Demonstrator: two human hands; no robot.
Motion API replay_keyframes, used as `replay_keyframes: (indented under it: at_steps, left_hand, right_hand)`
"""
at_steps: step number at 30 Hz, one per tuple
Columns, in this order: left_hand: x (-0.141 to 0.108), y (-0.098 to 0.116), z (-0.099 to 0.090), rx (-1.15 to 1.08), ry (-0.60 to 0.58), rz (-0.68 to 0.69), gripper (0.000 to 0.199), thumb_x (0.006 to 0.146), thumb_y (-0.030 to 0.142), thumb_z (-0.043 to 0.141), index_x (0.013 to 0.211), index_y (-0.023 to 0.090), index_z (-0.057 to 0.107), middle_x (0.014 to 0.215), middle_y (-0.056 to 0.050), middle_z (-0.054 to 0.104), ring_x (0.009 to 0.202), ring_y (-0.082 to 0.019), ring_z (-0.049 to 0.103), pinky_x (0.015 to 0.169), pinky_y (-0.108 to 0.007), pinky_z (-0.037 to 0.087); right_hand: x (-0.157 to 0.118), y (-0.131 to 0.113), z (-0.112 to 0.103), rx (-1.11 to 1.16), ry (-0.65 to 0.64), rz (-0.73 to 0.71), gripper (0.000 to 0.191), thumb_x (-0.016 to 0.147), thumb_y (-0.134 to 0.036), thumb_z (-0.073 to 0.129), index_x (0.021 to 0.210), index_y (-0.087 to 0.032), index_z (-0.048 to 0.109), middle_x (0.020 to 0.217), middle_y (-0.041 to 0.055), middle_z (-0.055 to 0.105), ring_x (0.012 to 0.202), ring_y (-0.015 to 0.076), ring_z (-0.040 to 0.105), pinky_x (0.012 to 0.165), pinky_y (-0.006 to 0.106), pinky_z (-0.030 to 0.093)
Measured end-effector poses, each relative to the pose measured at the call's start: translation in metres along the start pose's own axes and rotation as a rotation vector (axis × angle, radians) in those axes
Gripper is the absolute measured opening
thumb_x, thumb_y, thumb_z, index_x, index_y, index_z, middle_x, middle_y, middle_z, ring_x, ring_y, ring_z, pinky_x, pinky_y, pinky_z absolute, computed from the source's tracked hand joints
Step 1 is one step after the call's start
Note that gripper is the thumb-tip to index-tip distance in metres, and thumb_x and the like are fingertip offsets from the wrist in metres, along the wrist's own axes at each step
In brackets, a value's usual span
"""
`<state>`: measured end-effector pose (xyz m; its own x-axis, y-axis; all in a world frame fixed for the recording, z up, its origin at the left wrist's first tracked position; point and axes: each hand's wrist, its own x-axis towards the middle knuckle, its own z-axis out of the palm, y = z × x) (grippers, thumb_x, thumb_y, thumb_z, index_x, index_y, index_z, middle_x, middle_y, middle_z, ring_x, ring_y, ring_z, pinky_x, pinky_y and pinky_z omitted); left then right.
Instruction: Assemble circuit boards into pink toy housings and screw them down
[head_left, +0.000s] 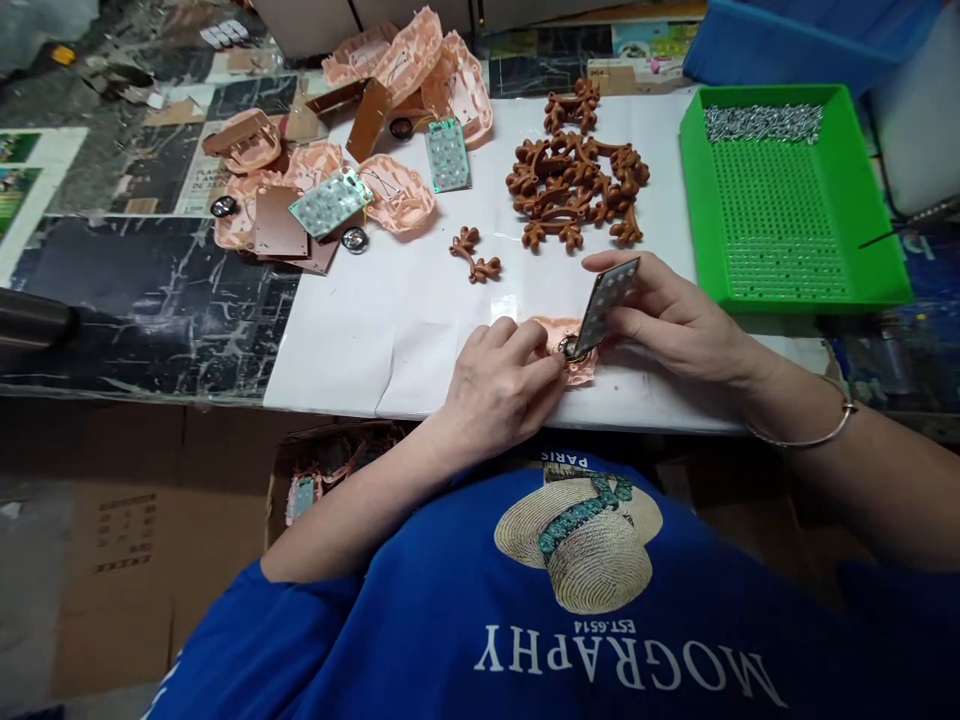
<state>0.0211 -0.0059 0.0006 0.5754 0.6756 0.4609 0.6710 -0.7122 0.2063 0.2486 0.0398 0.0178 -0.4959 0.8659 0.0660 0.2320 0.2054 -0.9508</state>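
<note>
A pink plastic shell [583, 376] lies near the front edge of the white table sheet, partly covered by my hands. My right hand [667, 320] grips a circuit board [609, 298] between thumb and fingers, tilted upright over the shell's right side. Beside the board's lower end, a small round black speaker [571, 348] sits at the shell. My left hand [506, 378] is closed at the shell's left side, its fingertips against the speaker's edge; whether they pinch a part or a wire is too small to tell.
Brown branch-shaped parts [574, 180] are heaped behind my hands, with a single one [475, 255] nearer. At the right stands a green tray [885, 265] of screws. Pink shells [397, 195] and boards [330, 203] pile up at the back left. An open box [281, 480] sits below the table.
</note>
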Motion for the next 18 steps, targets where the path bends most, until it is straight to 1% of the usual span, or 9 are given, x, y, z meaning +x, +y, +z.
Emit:
replay_keyframes:
  at_steps: [3,5,10,12,14,18]
  left_hand:
    - [0.0012,-0.0015,0.0012,-0.03,0.019,-0.004,0.025,0.098,0.03,0.051,0.085,0.019,0.069,0.092,-0.008,0.063,0.076,-0.018,0.046,0.066,-0.034,0.036]
    - [0.003,-0.0026,0.0015,-0.052,0.019,-0.016,0.027,0.099,0.03,0.052,0.081,0.019,0.068,0.09,-0.008,0.062,0.076,-0.018,0.047,0.065,-0.033,0.036]
    - [0.0072,-0.0035,0.0009,-0.097,0.002,-0.054,0.031,0.099,0.034,0.053,0.076,0.018,0.068,0.085,-0.006,0.06,0.075,-0.016,0.049,0.065,-0.032,0.037]
    - [0.0075,-0.0026,0.0009,-0.098,-0.002,-0.064,0.029,0.098,0.033,0.054,0.077,0.019,0.069,0.086,-0.006,0.061,0.076,-0.017,0.05,0.066,-0.032,0.038]
    - [0.0072,-0.0014,0.0016,-0.097,-0.003,-0.073,0.028,0.098,0.032,0.054,0.078,0.019,0.069,0.086,-0.006,0.061,0.077,-0.017,0.051,0.067,-0.033,0.038]
    - [0.0064,0.0002,0.0043,-0.065,0.029,-0.082,0.027,0.097,0.031,0.054,0.076,0.018,0.066,0.087,-0.006,0.061,0.077,-0.017,0.051,0.066,-0.032,0.037]
  right_hand:
    - [0.0044,-0.0011,-0.0007,-0.003,-0.047,-0.008,0.05,0.093,-0.027,0.056,0.142,-0.025,0.047,0.1,0.0034,0.068,0.083,0.0176,0.066,0.073,0.034,0.061]
    - [0.0065,-0.0036,0.0002,-0.013,-0.052,-0.025,0.052,0.092,-0.028,0.056,0.144,-0.025,0.047,0.102,0.0038,0.068,0.085,0.0182,0.066,0.074,0.034,0.061]
    - [0.0081,-0.0079,0.003,-0.12,0.02,-0.067,0.054,0.092,-0.027,0.056,0.146,-0.026,0.047,0.105,0.0049,0.067,0.088,0.0192,0.067,0.08,0.036,0.061]
    - [0.008,-0.0064,0.0021,-0.171,0.021,-0.091,0.056,0.092,-0.026,0.056,0.147,-0.025,0.047,0.103,0.0045,0.068,0.088,0.0194,0.067,0.082,0.037,0.06]
    - [0.0071,-0.0042,-0.0001,-0.203,-0.012,-0.117,0.056,0.091,-0.026,0.056,0.146,-0.025,0.048,0.098,0.0029,0.069,0.085,0.0193,0.067,0.084,0.038,0.06]
    - [0.0023,-0.0025,-0.005,-0.148,-0.058,-0.113,0.053,0.09,-0.031,0.059,0.143,-0.027,0.054,0.093,0.0011,0.069,0.081,0.0187,0.068,0.079,0.036,0.06]
